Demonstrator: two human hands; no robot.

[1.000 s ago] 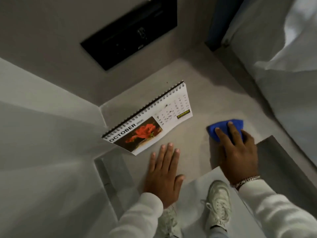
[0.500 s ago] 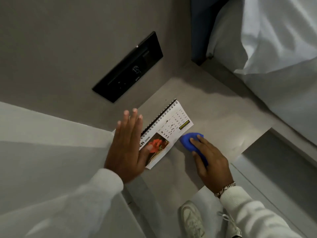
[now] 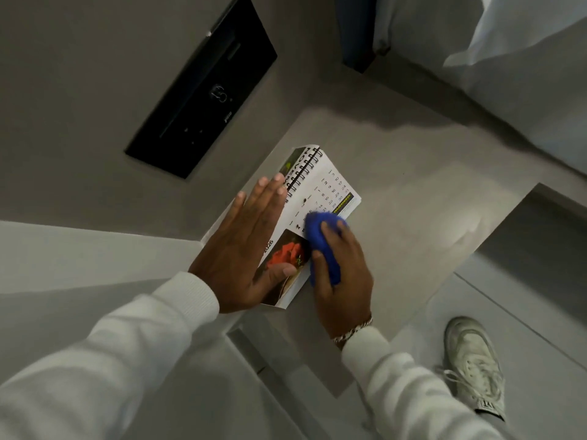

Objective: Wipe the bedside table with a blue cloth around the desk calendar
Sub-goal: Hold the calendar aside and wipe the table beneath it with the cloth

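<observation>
The grey surface [image 3: 413, 192] is filling the centre and right of the frame, bare to the right of the desk calendar [image 3: 320, 198], which is standing at centre against the wall. The left hand [image 3: 244, 249] is lying flat and open across the calendar's left part, steadying it. The right hand [image 3: 346, 274] is closing its grip around the bunched blue cloth [image 3: 320, 230], pressing it at the calendar's lower right edge — wiping looks mid-way, with the far corner likely still to do. A black wall panel [image 3: 203, 87] is sitting upper left, bedding [image 3: 508, 58] upper right — neither is blocking.
</observation>
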